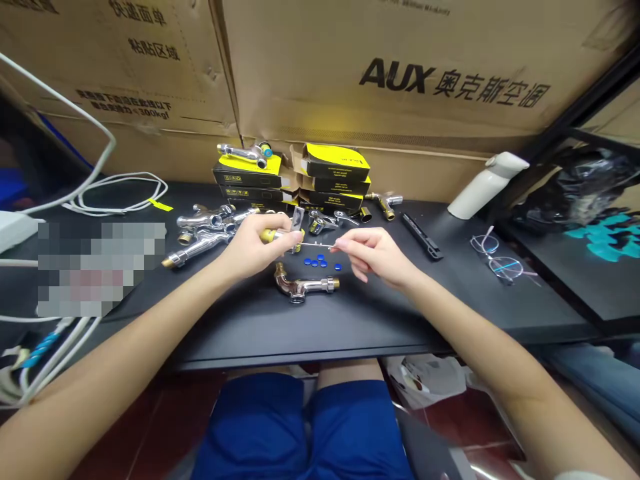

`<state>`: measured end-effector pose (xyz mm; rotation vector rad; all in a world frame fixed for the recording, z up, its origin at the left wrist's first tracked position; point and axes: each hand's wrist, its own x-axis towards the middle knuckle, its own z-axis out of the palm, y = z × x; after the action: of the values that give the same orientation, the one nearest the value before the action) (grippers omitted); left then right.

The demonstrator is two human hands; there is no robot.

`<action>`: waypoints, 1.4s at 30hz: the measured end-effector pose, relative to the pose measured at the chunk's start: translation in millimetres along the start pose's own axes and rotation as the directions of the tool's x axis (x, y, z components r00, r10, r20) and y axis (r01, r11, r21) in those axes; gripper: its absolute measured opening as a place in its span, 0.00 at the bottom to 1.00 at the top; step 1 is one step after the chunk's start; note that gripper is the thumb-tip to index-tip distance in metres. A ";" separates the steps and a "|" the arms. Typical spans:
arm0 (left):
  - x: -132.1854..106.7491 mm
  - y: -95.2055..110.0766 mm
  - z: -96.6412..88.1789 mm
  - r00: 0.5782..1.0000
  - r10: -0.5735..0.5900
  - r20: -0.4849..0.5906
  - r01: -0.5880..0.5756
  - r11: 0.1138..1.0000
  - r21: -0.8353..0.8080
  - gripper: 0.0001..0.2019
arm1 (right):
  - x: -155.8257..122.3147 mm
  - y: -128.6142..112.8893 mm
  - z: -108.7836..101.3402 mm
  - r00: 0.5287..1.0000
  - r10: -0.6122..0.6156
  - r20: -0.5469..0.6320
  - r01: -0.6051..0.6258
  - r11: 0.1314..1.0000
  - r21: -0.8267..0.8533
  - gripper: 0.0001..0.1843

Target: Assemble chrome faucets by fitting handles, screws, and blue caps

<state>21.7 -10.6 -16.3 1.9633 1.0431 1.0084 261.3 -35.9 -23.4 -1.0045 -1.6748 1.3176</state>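
My left hand (pixel 260 243) is closed around a screwdriver with a yellow handle (pixel 270 235). A small chrome lever-like piece (pixel 298 217) stands up at the thumb and fingers of that hand. The thin shaft points right, and at its tip my right hand (pixel 373 253) pinches; whatever lies between those fingertips is too small to make out. Below the shaft lie several small blue caps (pixel 315 263). Nearer to me, a chrome faucet body (pixel 300 287) with brass ends rests on the black table (pixel 280 337).
Chrome faucets (pixel 210 233) are heaped at left, with more parts (pixel 320 220) behind my hands. Yellow-black boxes (pixel 336 163) stand stacked against the carton wall (pixel 320 87). To the right are a black cutter-like tool (pixel 421 235), a white bottle (pixel 483 187) and glasses (pixel 505 267). Cables (pixel 65 360) run at left.
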 end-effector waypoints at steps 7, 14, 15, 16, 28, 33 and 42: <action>3.0 -1.9 8.2 0.981 -0.191 0.044 0.191 0.981 -0.016 0.17 | -2.4 6.1 -1.7 0.822 -0.568 0.048 0.469 0.626 -0.623 0.09; 2.6 -7.0 11.1 0.950 -0.298 0.094 0.310 0.934 -0.178 0.16 | -1.1 10.5 -4.6 0.831 -0.544 0.119 0.489 0.609 -0.624 0.09; 2.0 -7.4 10.0 0.956 -0.281 0.084 0.292 0.941 -0.169 0.16 | -1.5 8.5 -3.8 0.871 -0.486 0.074 0.435 0.692 -0.576 0.10; 1.2 -7.4 8.6 0.965 -0.253 0.073 0.261 0.952 -0.158 0.16 | -2.0 6.1 -3.0 0.916 -0.400 0.034 0.360 0.781 -0.510 0.11; -4.6 -1.4 6.2 0.968 0.198 -0.154 -0.138 0.933 0.332 0.10 | -3.9 -0.4 5.4 0.986 -0.161 -0.043 0.139 0.938 -0.319 0.14; 0.3 -2.7 9.7 0.995 -0.068 -0.076 0.061 0.993 -0.101 0.17 | -4.0 9.6 6.4 0.790 -0.610 0.064 0.492 0.567 -0.661 0.09; 3.0 -3.1 8.8 0.973 -0.223 0.065 0.231 0.956 -0.181 0.16 | -5.6 14.1 -2.3 0.766 -0.588 0.260 0.538 0.366 -0.759 0.13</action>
<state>29.3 -8.4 -22.0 1.6643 1.0799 0.8980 267.4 -38.0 -37.4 -0.7499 -2.3430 -0.0239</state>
